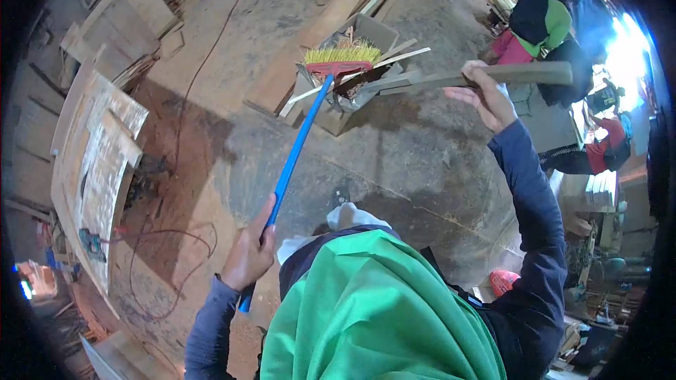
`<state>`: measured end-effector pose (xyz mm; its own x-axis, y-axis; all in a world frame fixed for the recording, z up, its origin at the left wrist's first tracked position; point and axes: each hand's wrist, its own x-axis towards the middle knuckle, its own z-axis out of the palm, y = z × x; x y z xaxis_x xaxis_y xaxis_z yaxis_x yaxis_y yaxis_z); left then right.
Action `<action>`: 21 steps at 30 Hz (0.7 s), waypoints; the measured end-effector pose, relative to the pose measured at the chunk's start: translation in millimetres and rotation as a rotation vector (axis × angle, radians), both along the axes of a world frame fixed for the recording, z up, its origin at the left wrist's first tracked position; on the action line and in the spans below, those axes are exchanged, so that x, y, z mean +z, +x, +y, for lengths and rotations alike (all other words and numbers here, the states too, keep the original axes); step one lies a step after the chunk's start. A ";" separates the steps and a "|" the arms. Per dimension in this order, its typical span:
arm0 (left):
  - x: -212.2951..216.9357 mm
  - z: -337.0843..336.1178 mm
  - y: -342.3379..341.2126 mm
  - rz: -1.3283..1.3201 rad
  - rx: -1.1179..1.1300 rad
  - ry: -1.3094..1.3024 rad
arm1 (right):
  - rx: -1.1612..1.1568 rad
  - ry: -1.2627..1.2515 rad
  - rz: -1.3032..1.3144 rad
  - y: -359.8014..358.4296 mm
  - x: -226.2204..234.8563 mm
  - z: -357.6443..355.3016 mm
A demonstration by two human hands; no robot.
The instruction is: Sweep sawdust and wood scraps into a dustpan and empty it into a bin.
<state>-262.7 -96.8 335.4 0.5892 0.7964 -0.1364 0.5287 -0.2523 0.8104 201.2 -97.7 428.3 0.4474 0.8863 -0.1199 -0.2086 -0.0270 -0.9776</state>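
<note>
The left hand [246,257] has its fingers curled shut around the blue handle of a broom [299,151]. The broom's red head and yellow bristles are up ahead of those fingers, at the top of an open box [332,122] with scraps in it. The right hand [494,102] has its fingers bent around a wooden stick [539,73], a bit loosely, and the stick runs left from them to the side of the box. Thin pale sticks [405,56] lie across the box, in the way by the broom head. A long plank [271,84] lies on the floor [436,169] just past the box, ahead of the left fingers. To the left of those fingers is a worn wooden counter [95,190] with a green tool [91,243] on it, and a red cord [169,231] loops between. Past the right fingers, to the right, are a person in green and black [539,21] and a person in red [611,146].
</note>
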 end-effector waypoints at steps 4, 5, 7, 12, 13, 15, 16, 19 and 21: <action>-17.2 56.5 58.5 -0.011 -0.025 -0.068 | -0.012 -0.085 -0.093 58.7 -8.3 51.7; -24.6 69.0 71.7 -0.040 -0.030 -0.168 | -0.019 -0.095 -0.114 73.8 -8.3 64.0; -22.6 91.9 95.3 -0.065 -0.036 -0.267 | -0.045 -0.129 -0.134 100.7 -11.6 87.9; -7.8 145.2 130.1 -0.132 0.054 -0.630 | -0.027 -0.216 -0.236 133.8 -16.2 167.1; -8.3 157.0 134.5 -0.134 0.050 -0.642 | -0.036 -0.243 -0.251 140.9 -18.7 184.2; -9.6 183.6 140.0 -0.111 0.032 -0.704 | -0.058 -0.290 -0.282 151.8 -22.0 219.1; -13.9 196.2 140.8 -0.120 0.031 -0.708 | -0.069 -0.321 -0.316 154.7 -19.1 238.4; -25.8 227.8 145.2 -0.154 0.032 -0.746 | -0.041 -0.352 -0.437 153.2 -13.9 288.1; -19.2 243.8 143.7 -0.155 0.057 -0.803 | -0.013 -0.391 -0.579 134.4 -5.2 321.0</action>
<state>-119.0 147.0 316.2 0.6095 0.5201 -0.5983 0.3901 0.4603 0.7975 335.7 223.3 423.1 0.5458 0.8209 -0.1681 0.3406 -0.4006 -0.8506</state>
